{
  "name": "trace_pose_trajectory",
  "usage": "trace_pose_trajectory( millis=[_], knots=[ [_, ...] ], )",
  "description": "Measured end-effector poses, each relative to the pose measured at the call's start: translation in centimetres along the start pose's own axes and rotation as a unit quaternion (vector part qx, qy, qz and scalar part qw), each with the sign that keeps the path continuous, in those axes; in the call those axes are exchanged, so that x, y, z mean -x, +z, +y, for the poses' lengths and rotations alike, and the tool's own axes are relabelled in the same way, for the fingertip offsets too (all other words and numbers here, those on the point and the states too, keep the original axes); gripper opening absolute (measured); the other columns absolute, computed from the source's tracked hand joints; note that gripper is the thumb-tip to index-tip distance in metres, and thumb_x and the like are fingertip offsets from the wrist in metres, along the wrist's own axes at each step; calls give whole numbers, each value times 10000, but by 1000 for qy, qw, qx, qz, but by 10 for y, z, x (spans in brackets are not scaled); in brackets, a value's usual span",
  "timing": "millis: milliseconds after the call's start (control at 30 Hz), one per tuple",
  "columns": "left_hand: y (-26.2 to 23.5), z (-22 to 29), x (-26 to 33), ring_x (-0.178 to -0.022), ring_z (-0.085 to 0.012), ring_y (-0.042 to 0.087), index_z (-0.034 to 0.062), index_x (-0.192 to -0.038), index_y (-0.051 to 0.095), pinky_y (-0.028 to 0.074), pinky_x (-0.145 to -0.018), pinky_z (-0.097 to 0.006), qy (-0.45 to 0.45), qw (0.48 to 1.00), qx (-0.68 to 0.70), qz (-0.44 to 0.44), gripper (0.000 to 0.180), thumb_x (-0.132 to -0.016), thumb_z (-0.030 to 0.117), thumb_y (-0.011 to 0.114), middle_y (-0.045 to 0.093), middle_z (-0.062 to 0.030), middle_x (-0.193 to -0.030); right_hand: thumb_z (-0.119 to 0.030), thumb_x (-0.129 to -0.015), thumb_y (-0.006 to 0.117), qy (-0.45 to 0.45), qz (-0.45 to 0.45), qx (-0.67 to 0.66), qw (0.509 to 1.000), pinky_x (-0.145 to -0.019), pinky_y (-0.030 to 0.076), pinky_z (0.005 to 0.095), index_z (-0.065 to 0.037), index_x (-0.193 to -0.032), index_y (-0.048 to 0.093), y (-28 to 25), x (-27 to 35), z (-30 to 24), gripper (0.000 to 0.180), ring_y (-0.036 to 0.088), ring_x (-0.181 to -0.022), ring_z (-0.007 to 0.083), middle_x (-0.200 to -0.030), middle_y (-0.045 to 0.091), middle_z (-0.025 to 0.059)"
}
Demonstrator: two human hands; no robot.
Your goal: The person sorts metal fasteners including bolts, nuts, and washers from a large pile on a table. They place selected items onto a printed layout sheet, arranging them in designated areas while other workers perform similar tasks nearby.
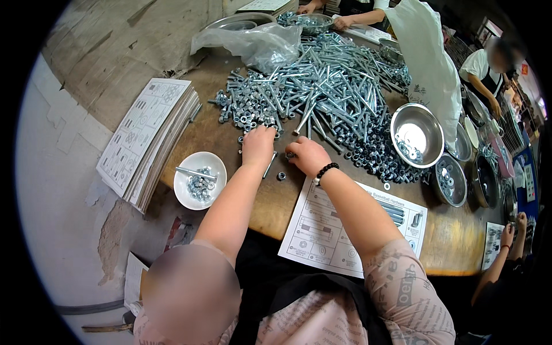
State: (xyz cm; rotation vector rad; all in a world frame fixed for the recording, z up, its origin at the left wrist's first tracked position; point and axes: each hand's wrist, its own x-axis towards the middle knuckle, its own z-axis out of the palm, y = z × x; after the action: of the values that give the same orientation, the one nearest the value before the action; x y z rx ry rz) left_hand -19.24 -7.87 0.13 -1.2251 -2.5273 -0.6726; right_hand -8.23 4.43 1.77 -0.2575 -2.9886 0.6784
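Note:
My left hand reaches to the near edge of a heap of silver nuts, its fingers curled down and their tips hidden. To its right, my right hand, with a dark beaded bracelet, pinches a small nut between thumb and fingers. A loose bolt lies on the table between my hands, with a single nut nearer me. Beyond them spreads a big pile of long silver bolts. Darker nuts lie right of my right hand. A printed sheet is under my right forearm.
A white bowl with washers and a bolt sits left. A stack of printed sheets stands beyond it. Steel bowls, a white sack and a clear plastic bag surround the pile. Other people work opposite and at right.

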Motion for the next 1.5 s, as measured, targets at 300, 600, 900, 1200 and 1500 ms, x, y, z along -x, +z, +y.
trace_pose_trajectory(
  millis=[300,600,900,1200,1500],
  knots=[
    [-60,32,75,-852,-306,553,85,-1039,541,450,-722,-398,1,979,40,-201,395,-671,92,686,548,-104,-903,-168,-716,679,3,69,-124,990,-696,461,354,-119,-946,614,-43,73,10,244,560,-803,272,-849,541,91],
    [-42,35,80,-854,-299,553,76,-1100,537,455,-731,-375,-21,979,131,-154,464,-672,137,704,524,-121,-955,-117,-703,695,141,76,-148,976,-637,452,315,-96,-915,629,-66,179,25,223,540,-688,203,-805,527,67],
    [-46,40,71,-818,-289,560,48,-914,610,447,-696,-358,-27,971,134,-198,193,-743,133,638,567,-117,-831,-120,-695,665,122,74,-71,987,-640,465,366,-109,-898,617,-44,245,13,208,559,-764,274,-812,548,90],
    [-42,40,76,-825,-291,554,57,-932,606,444,-724,-365,26,984,106,-140,197,-747,117,637,549,-106,-849,-113,-681,682,153,90,-83,981,-673,474,363,-102,-936,606,-30,249,5,266,563,-781,283,-858,550,86],
    [-34,114,68,-822,-286,565,67,-929,606,463,-706,-362,99,953,241,-154,227,-712,110,655,560,-100,-871,-156,-684,687,210,99,-29,972,-640,465,364,-79,-834,605,-25,264,16,187,559,-743,270,-783,552,78]
  ],
)
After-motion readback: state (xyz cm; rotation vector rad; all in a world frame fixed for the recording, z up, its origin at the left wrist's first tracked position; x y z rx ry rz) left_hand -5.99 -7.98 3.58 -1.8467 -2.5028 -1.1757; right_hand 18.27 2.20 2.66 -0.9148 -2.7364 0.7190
